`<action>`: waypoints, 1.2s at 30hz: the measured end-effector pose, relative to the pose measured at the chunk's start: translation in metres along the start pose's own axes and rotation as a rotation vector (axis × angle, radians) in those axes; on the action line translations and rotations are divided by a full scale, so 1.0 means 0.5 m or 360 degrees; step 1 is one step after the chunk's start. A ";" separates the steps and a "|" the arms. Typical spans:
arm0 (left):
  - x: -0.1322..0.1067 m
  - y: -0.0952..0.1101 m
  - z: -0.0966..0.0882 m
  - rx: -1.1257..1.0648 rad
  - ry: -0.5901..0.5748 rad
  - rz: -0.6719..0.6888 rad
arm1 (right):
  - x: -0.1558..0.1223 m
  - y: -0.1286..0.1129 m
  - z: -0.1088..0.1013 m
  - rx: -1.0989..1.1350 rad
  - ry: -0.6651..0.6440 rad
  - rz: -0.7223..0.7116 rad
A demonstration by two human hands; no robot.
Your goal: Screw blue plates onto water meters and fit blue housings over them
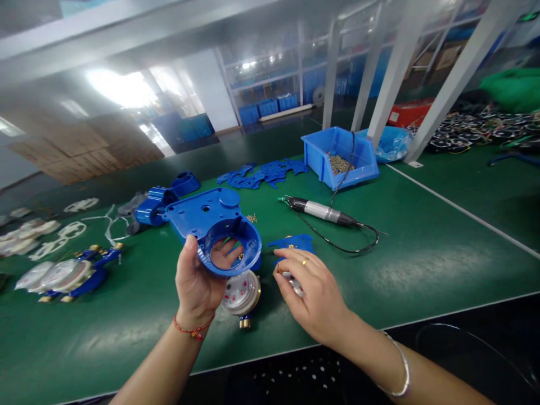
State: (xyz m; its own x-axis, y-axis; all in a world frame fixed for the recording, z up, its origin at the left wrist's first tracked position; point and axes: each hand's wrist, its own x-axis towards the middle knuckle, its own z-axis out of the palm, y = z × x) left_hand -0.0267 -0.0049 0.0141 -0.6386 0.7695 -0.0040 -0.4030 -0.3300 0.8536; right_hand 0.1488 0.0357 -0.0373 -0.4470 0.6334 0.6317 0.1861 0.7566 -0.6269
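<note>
My left hand point(200, 278) grips a blue plastic meter housing point(192, 216), tilted above the table, with its round opening toward me. Some of the fingers show through that opening. Below the housing lies a water meter point(241, 295) with a clear cap and a brass fitting, partly covered by it. To the right, my right hand point(310, 289) has thumb and fingertips pinched together over the table; a tiny brownish thing seems to be between them, too small to name. Just behind these fingers lies a flat blue plate point(297, 242). Something clear is partly hidden under the right hand.
An electric screwdriver point(320, 211) with a looping cable lies right of centre. Behind it stands a blue bin point(337, 160) of small brass-coloured parts. Blue flat pieces point(265, 173) lie at the back, loose screws point(252, 218) nearer. More water meters point(67, 275) lie left; metal posts point(392, 73) rise right.
</note>
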 end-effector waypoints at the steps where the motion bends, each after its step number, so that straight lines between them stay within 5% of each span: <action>1: -0.004 0.002 -0.005 -0.0031 0.0015 0.0022 | -0.002 0.003 0.010 -0.0092 0.0040 -0.0085; 5: -0.023 0.018 -0.014 -0.0091 0.0066 0.0150 | -0.003 0.025 0.021 -0.0328 0.0181 -0.0430; 9: -0.051 0.027 0.001 -0.0132 0.0010 0.0047 | -0.022 0.038 -0.023 -0.0410 0.0164 -0.0530; 13: -0.076 0.006 0.032 -0.0208 -0.0106 -0.0176 | -0.047 0.041 -0.076 -0.0426 0.0119 -0.0391; 17: -0.082 -0.031 0.050 -0.0091 0.0012 -0.0176 | -0.046 0.021 -0.098 -0.0458 0.0075 -0.0155; 21: -0.081 -0.046 0.039 0.0227 -0.0088 -0.0065 | -0.020 -0.007 -0.097 -0.0098 0.0100 0.0119; 26: -0.092 -0.042 0.034 0.0373 -0.0156 -0.0196 | 0.008 -0.014 -0.085 0.0366 -0.0019 0.0554; 36: -0.110 -0.108 0.060 -0.0005 -0.0153 -0.0364 | 0.016 -0.036 -0.088 -0.0133 -0.0029 0.0196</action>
State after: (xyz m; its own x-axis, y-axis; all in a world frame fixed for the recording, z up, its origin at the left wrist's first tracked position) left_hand 0.0498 -0.0128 -0.0163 -0.4654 0.8728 -0.1472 -0.5318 -0.1428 0.8348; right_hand 0.1804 0.0342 -0.0009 -0.4318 0.7198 0.5435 0.3126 0.6847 -0.6584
